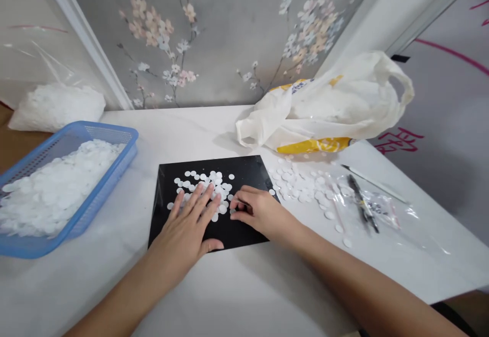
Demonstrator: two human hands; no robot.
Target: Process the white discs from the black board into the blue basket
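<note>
Small white round discs [214, 179] lie scattered and overlapping on a black board [244, 171] on the table. My left hand [187, 225] rests over the discs with its fingers spread, fingertips touching the near side of the pile. Some discs are hidden beneath it. Just to the right, my right hand [262, 209] is closed in a pinch above the board, beside the pile's right edge. A thin, narrow item shows between its fingers, too small to name.
More white discs [300, 181] spread over the white table [244, 286] right of the board. Beyond are a pen [359, 197], a slim white tool [374, 181] and clear plastic bags. A blue basket [103, 189] of discs stands left; a white carrier bag [336, 107] lies behind.
</note>
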